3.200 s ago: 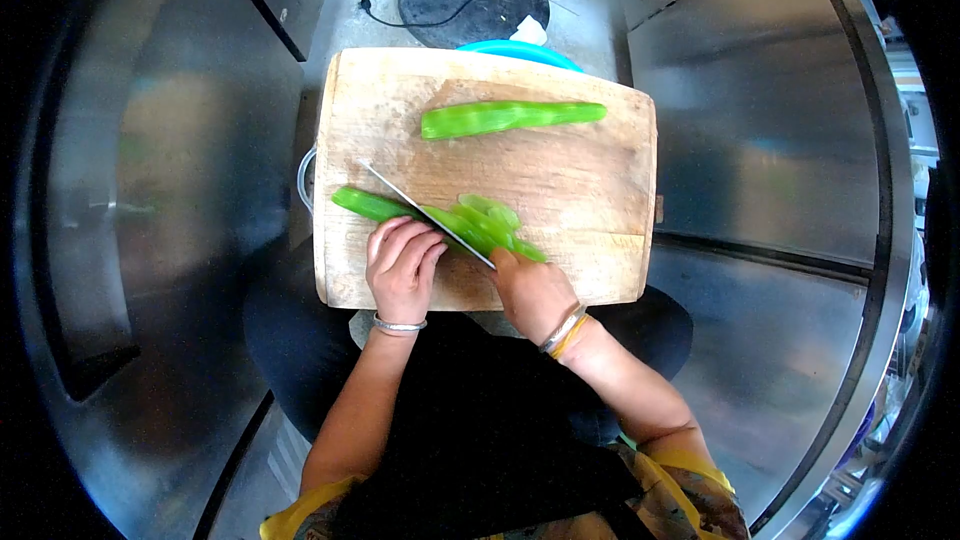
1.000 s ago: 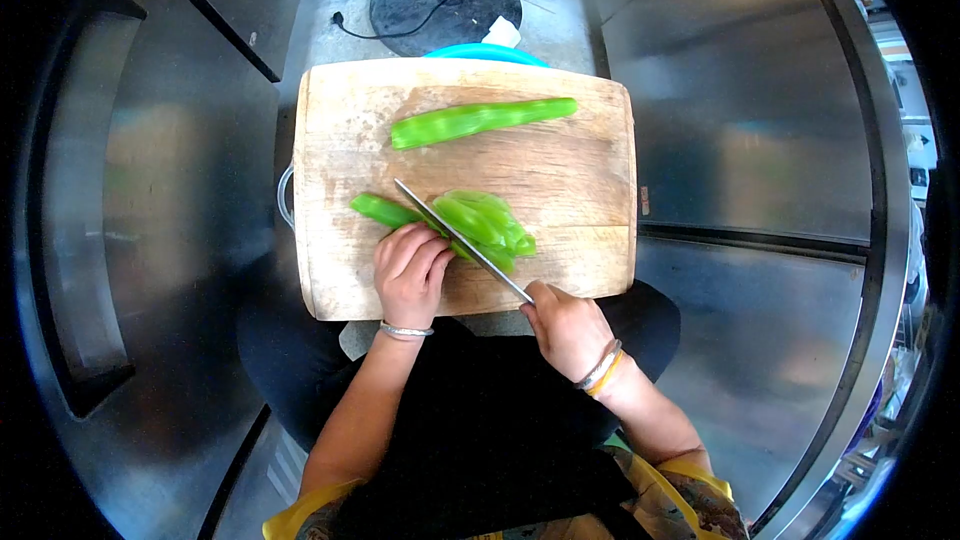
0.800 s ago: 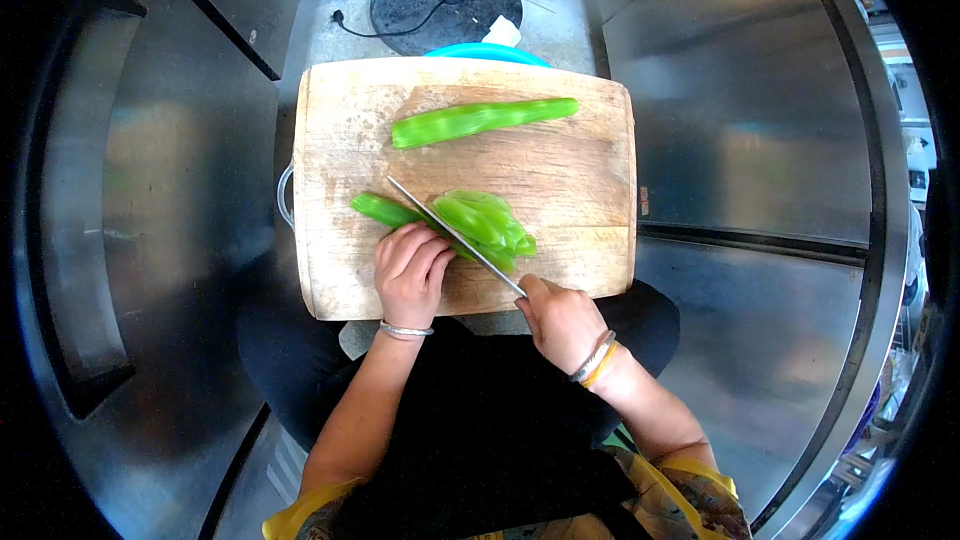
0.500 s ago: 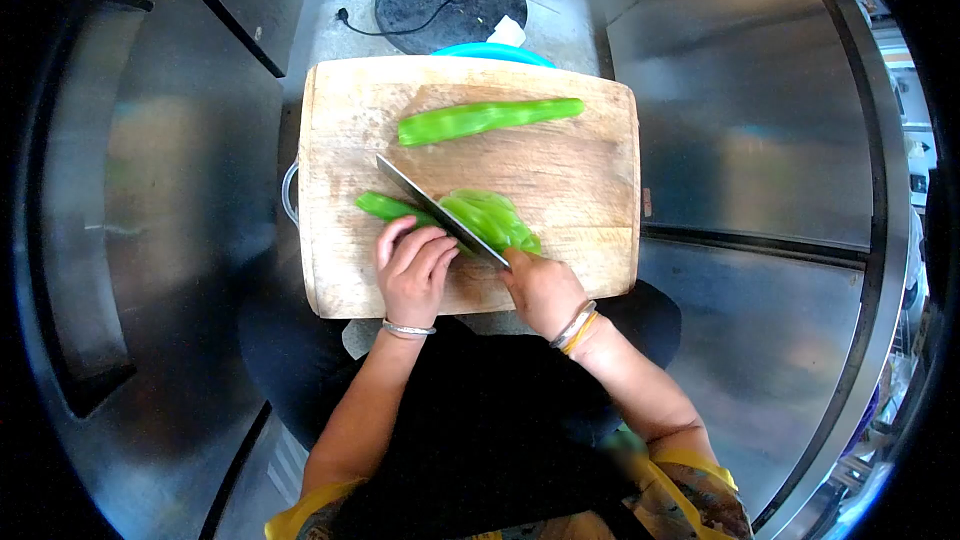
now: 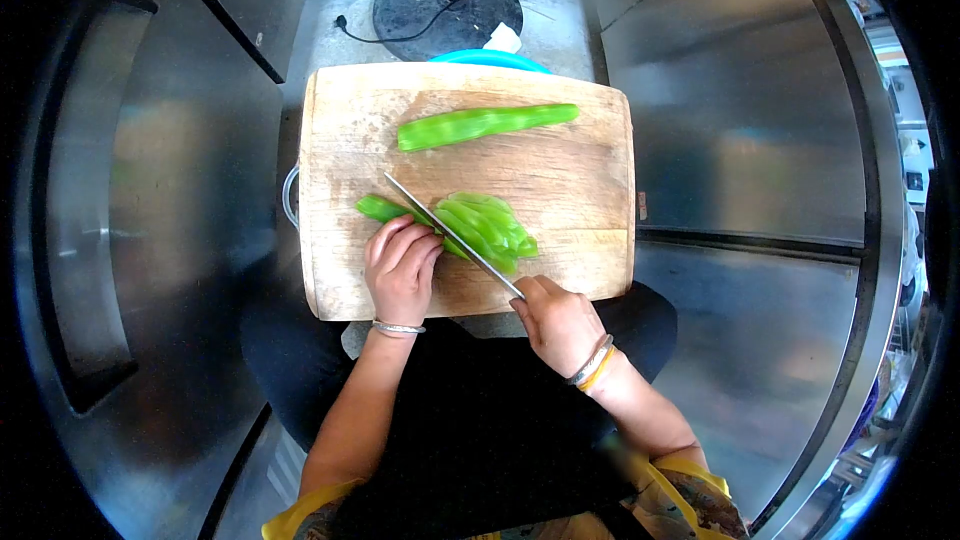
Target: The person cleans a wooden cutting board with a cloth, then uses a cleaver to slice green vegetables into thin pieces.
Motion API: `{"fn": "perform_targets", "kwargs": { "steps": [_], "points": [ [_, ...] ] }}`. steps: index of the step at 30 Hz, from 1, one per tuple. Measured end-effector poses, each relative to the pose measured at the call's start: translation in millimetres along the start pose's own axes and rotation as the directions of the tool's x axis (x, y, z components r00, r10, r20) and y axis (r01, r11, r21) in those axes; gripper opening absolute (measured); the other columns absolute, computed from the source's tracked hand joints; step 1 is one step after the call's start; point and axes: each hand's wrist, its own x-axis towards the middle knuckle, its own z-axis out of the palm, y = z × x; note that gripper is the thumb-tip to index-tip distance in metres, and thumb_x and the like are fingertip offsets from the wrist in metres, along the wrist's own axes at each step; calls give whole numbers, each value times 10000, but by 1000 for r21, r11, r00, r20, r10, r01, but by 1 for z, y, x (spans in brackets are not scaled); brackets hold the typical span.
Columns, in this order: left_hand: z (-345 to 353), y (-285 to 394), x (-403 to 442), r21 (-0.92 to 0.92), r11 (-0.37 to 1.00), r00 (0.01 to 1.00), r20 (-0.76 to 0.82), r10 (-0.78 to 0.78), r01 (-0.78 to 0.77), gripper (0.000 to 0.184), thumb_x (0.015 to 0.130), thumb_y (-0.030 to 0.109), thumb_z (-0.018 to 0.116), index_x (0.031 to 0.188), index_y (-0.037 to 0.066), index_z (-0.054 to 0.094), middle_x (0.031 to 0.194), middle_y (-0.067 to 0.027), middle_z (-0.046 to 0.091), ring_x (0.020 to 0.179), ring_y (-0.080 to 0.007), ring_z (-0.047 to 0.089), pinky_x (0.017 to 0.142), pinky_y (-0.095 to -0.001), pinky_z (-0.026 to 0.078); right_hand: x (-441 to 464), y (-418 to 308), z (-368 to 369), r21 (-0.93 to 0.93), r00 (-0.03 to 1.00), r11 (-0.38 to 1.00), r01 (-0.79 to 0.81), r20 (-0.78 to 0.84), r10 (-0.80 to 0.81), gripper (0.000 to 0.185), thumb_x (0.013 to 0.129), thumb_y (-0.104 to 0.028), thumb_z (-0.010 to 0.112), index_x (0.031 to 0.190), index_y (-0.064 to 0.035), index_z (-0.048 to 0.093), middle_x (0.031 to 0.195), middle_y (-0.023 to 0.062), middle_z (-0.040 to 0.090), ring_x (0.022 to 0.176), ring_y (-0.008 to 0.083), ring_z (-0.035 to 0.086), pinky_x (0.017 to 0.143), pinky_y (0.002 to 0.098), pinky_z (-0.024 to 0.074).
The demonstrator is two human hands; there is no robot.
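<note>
My right hand grips the handle of a kitchen knife, its blade slanting up and left across the cutting board. My left hand, fingers curled, presses a peeled green celtuce piece against the board. Its fingertips are close to the blade's left side. Thin celtuce slices overlap in a fanned pile just right of the blade. Farther up the board lies a long uncut celtuce stem, apart from both hands. The knife's handle is mostly hidden in my right hand.
The board rests over my lap, with a blue basin rim showing behind it. Beyond are a round black base with a pole, a cable with a plug, and something white. Metal cabinets stand on both sides.
My right hand has moved down and slightly right, drawing the knife back toward me. The slices beside the blade look more spread out. My left hand has shifted slightly left.
</note>
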Motion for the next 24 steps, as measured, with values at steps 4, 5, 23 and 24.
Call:
{"fn": "perform_targets", "kwargs": {
  "steps": [4, 5, 23, 24],
  "points": [
    [0, 0, 1, 0, 1000, 1000, -2, 10, -10, 114, 707, 68, 692, 819, 82, 677, 940, -26, 651, 1021, -250, 581, 866, -379, 433, 1, -1, 1, -23, 1000, 1000, -8, 0, 8, 117, 884, -120, 554, 961, -41, 515, 850, 183, 614, 665, 388, 629, 573, 469, 523],
    [0, 0, 1, 2, 1000, 1000, -3, 11, -11, 114, 705, 66, 693, 817, 82, 675, 939, -26, 651, 1019, -248, 582, 865, -378, 433, 1, -1, 1, -31, 1000, 999, -16, 5, 16, 113, 880, -111, 552, 958, -40, 513, 846, 182, 615, 663, 386, 630, 574, 469, 523],
    [1, 1, 4, -54, 999, 1000, -28, -11, 9, 157, 684, 63, 721, 830, 71, 666, 949, -55, 626, 995, -257, 590, 855, -383, 426, 27, 14, 23, 110, 997, 994, 4, -80, 5, 150, 887, -133, 571, 970, -17, 526, 796, 220, 598, 710, 410, 600, 608, 471, 486],
    [1, 1, 4, -53, 998, 999, -37, -19, 17, 161, 684, 59, 719, 834, 69, 663, 949, -58, 626, 993, -261, 590, 854, -386, 426, 23, 11, 18, 112, 997, 994, 2, -76, 6, 150, 887, -133, 571, 970, -17, 526, 796, 220, 598, 710, 410, 600, 608, 471, 486]
  ]
}}
